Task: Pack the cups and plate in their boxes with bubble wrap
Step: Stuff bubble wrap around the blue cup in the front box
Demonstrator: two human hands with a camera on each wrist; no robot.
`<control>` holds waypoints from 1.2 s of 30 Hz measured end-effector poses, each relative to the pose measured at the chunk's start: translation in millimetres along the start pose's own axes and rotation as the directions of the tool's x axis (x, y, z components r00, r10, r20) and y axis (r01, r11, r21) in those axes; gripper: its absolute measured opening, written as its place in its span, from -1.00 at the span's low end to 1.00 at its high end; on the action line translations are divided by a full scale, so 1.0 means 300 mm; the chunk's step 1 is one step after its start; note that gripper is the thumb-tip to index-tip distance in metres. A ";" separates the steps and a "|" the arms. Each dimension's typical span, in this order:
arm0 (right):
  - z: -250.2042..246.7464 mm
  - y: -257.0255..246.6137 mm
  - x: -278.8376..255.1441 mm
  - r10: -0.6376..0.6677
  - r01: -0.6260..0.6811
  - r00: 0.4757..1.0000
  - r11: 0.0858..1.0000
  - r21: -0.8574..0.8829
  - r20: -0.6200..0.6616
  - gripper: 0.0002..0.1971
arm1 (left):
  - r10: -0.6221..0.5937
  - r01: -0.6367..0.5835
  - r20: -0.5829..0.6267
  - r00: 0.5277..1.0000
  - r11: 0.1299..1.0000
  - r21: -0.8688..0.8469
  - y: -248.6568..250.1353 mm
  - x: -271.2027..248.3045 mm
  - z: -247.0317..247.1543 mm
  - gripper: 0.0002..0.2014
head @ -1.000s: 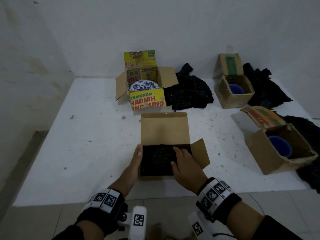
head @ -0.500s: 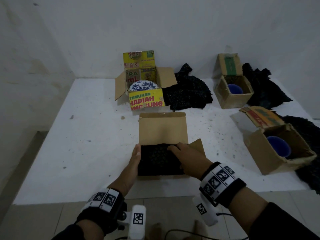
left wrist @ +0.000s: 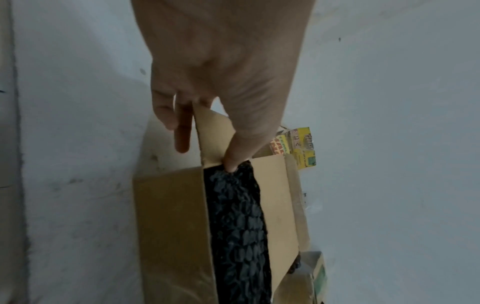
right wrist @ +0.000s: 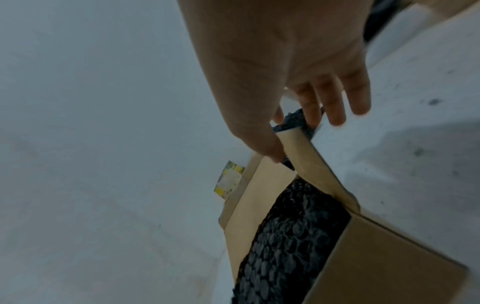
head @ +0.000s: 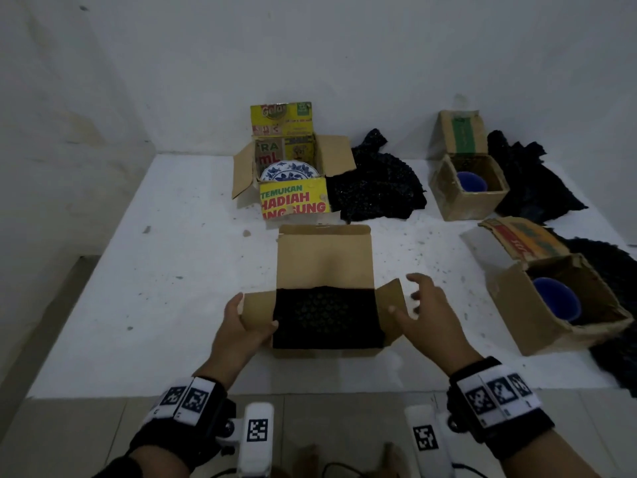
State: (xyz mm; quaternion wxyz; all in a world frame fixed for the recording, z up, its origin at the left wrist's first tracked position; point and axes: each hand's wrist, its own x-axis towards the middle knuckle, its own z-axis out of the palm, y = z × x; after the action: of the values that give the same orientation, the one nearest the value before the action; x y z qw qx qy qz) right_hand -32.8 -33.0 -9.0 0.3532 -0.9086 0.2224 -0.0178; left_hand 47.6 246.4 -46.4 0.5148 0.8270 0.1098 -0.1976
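Observation:
A brown cardboard box (head: 324, 260) stands open in front of me, its inside filled with black bubble wrap (head: 327, 319). My left hand (head: 253, 313) pinches the box's left flap (head: 256, 305), thumb on the inner face and fingers behind; the left wrist view shows this hand (left wrist: 207, 148) beside the bubble wrap (left wrist: 236, 226). My right hand (head: 406, 298) is at the right flap (head: 391, 294) with fingers spread and straight and the thumb touching the flap. The right wrist view shows that hand (right wrist: 294, 140) above the bubble wrap (right wrist: 285, 236).
A blue-and-white plate (head: 289, 169) lies in a yellow printed box (head: 293, 203) behind. Two blue cups (head: 471, 181) (head: 556, 301) sit in open brown boxes (head: 462, 205) (head: 531, 332) on the right. Loose black bubble wrap (head: 375, 188) (head: 531, 188) lies beside them on the white surface (head: 172, 270).
My right hand left the bubble wrap inside the box and moved out to the right flap. My left hand took hold of the left flap, which now stands out from the box.

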 end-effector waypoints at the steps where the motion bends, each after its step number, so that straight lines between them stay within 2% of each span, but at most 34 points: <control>1: 0.002 0.008 0.001 0.065 -0.074 0.993 0.993 0.094 0.101 -0.42 | 0.006 -0.005 -0.031 1.000 0.999 0.033 0.002 0.002 -0.006 -0.05; 3: 0.008 0.008 -0.001 0.056 -0.100 0.979 0.968 0.228 0.196 -0.43 | 0.076 -0.069 -0.084 0.994 0.994 0.080 0.012 0.004 -0.009 -0.13; 5: 0.019 0.000 -0.010 -0.013 -0.051 0.972 0.963 0.263 0.237 -0.37 | 0.180 -0.166 -0.100 0.979 0.976 0.138 0.025 -0.004 0.001 -0.29; 7: 0.037 -0.002 -0.022 -0.097 0.047 0.952 0.984 0.174 0.291 -0.28 | 0.301 -0.279 -0.078 0.950 0.937 0.212 0.034 -0.018 0.019 -0.43; 9: 0.065 0.000 -0.031 -0.180 0.165 0.940 0.983 0.074 0.291 -0.26 | 0.409 -0.382 -0.043 0.911 0.881 0.279 0.033 -0.037 0.036 -0.52; 13: 0.116 0.009 -0.037 -0.308 0.314 0.926 0.949 0.006 0.217 -0.35 | 0.553 -0.539 0.072 0.830 0.761 0.361 -0.005 -0.052 0.054 -0.33; 15: 0.131 0.010 -0.034 -0.331 0.353 0.915 0.933 -0.065 0.229 -0.36 | 0.564 -0.572 0.148 0.813 0.724 0.385 -0.021 -0.053 0.054 -0.24; 17: 0.133 0.000 -0.034 -0.325 0.367 0.909 0.922 -0.128 0.261 -0.38 | 0.560 -0.591 0.206 0.803 0.701 0.399 -0.036 -0.046 0.047 -0.24; 20: 0.125 -0.003 -0.034 -0.344 0.413 0.884 0.892 -0.185 0.316 -0.38 | 0.581 -0.618 0.231 0.781 0.664 0.422 -0.057 -0.023 0.034 -0.39; 24: 0.080 0.000 -0.019 -0.344 0.441 0.828 0.887 -0.137 0.442 -0.43 | 0.611 -0.632 0.210 0.764 0.639 0.439 -0.080 -0.010 0.034 -0.52; 26: 0.066 -0.003 -0.017 -0.356 0.477 0.801 0.865 -0.155 0.481 -0.50 | 0.618 -0.626 0.177 0.766 0.654 0.425 -0.088 -0.002 0.035 -0.56; 28: 0.071 0.001 -0.008 -0.388 0.517 0.796 0.836 -0.187 0.465 -0.60 | 0.595 -0.604 0.159 0.788 0.697 0.387 -0.084 -0.001 0.032 -0.59; 32: 0.084 -0.017 0.039 -0.360 0.490 0.847 0.814 -0.312 0.392 -0.65 | 0.465 -0.508 0.214 0.859 0.826 0.244 -0.039 -0.018 0.024 -0.48; 34: 0.079 -0.033 0.070 -0.322 0.448 0.878 0.812 -0.374 0.354 -0.44 | 0.355 -0.401 0.232 0.905 0.896 0.192 -0.013 -0.011 0.014 -0.33; 36: 0.075 -0.039 0.103 -0.213 0.341 0.914 0.865 -0.368 0.346 -0.06 | 0.230 -0.272 0.278 0.933 0.954 0.122 0.018 0.003 0.002 -0.11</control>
State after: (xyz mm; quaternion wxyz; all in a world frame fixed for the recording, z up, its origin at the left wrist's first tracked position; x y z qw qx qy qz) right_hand 4.0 -24.0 -22.1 0.1715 -0.9780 0.0317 0.1149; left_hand 50.4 243.3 -42.9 0.4783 0.8393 -0.0819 -0.2452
